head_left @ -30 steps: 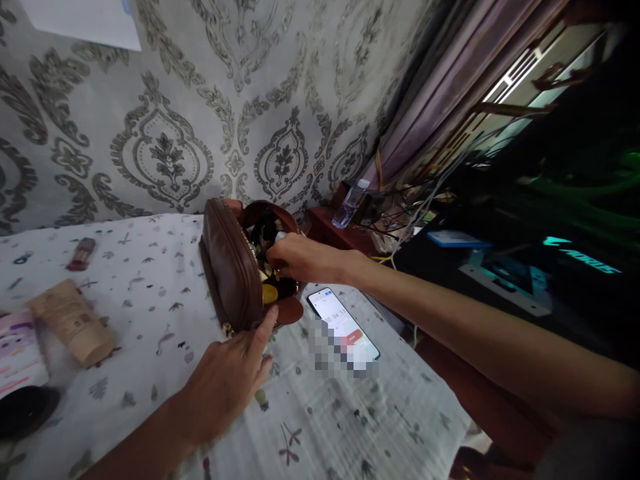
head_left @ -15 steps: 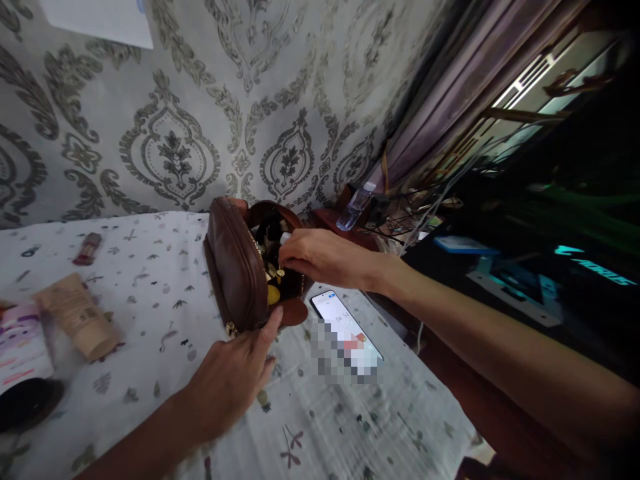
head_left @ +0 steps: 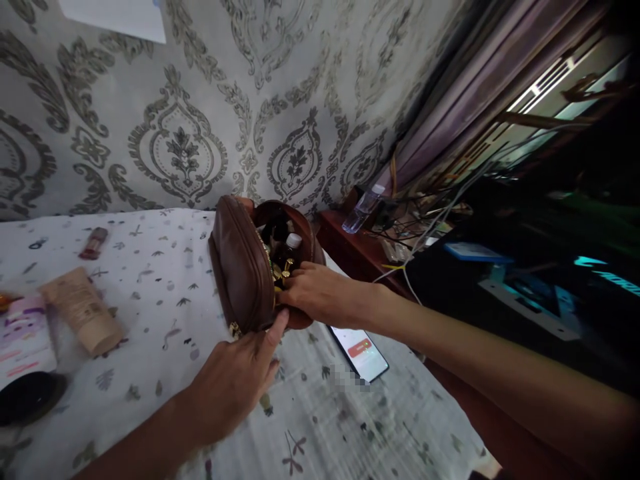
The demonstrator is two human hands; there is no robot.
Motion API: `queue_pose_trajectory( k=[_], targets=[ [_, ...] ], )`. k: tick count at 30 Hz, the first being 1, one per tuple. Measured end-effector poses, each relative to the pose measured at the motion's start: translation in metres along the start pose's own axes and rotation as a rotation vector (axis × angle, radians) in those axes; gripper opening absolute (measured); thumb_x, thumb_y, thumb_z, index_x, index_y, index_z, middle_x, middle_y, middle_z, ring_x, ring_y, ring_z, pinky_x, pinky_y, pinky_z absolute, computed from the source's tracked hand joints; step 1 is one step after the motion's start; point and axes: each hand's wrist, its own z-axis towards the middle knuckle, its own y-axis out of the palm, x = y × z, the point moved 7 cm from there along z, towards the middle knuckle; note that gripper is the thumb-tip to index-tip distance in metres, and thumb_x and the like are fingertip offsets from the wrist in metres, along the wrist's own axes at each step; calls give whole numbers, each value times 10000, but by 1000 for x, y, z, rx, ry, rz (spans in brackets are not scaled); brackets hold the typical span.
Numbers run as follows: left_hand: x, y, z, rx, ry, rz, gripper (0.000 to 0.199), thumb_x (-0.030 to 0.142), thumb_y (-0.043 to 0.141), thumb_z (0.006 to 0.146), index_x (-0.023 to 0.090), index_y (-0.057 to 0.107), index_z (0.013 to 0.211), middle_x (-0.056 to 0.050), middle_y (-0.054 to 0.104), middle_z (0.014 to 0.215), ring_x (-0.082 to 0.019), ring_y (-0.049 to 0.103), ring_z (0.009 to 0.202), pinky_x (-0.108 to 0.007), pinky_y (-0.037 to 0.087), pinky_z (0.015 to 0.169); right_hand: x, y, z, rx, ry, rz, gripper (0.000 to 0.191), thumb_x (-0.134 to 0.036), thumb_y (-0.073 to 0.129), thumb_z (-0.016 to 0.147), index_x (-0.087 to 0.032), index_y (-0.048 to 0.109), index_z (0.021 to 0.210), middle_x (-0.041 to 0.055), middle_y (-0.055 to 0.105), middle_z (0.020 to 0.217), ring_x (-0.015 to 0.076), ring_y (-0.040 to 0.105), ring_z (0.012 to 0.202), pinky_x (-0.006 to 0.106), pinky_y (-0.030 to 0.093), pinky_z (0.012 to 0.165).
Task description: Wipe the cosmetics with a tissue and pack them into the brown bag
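Note:
A brown leather bag (head_left: 240,260) stands unzipped on the patterned white cloth. Inside it show a white-capped bottle (head_left: 293,243), gold-coloured items (head_left: 286,269) and dark objects. My right hand (head_left: 317,290) reaches into the front of the opening, its fingers bent together near something yellow; what they hold is too hidden to name. My left hand (head_left: 233,380) rests at the bag's front edge, index finger stretched against the rim and the other fingers loosely curled. A lit phone (head_left: 363,353) lies partly beneath my right wrist.
On the left of the cloth (head_left: 150,280) lie a beige tube (head_left: 83,310), a small reddish tube (head_left: 93,243), a white and purple packet (head_left: 27,340) and a black round object (head_left: 30,398). A water bottle (head_left: 363,210) and cables are behind, right.
My right hand has moved from the white cap toward the front of the bag, uncovering the bottle and now covering part of the phone. My left hand stays at the bag's front edge.

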Motion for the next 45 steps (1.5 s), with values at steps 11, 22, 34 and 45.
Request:
queue_pose_trajectory(
  k=[11,22,34,45],
  targets=[
    [1,0,1,-37,-10,-15,691,208,478,980,167,77,1541,-73,749,1017,-226,738,856,-303,557,614,2,-4,-2,20,-16,43,198,-80,499,956,-111,664,1062,97,731,843,185,673,794,311,402,724],
    [2,-2,1,-22,18,-8,731,198,469,977,161,9,1544,-75,744,1059,-221,736,887,-300,556,630,5,-7,-4,6,-17,97,215,-56,482,954,-102,686,1003,112,733,838,185,660,772,300,394,691],
    [2,-2,0,-10,10,8,729,209,467,981,154,11,1547,-46,738,961,-211,731,807,-286,531,590,23,-31,-14,143,53,60,271,35,483,866,-108,665,1008,104,703,851,190,603,821,315,365,769],
    [0,2,0,-100,-15,-12,755,232,452,998,188,-56,1555,-69,730,1003,-225,720,861,-290,517,606,18,-17,-7,63,83,-102,256,-45,457,938,-80,666,1081,151,719,960,224,641,914,354,366,838]
  ],
)
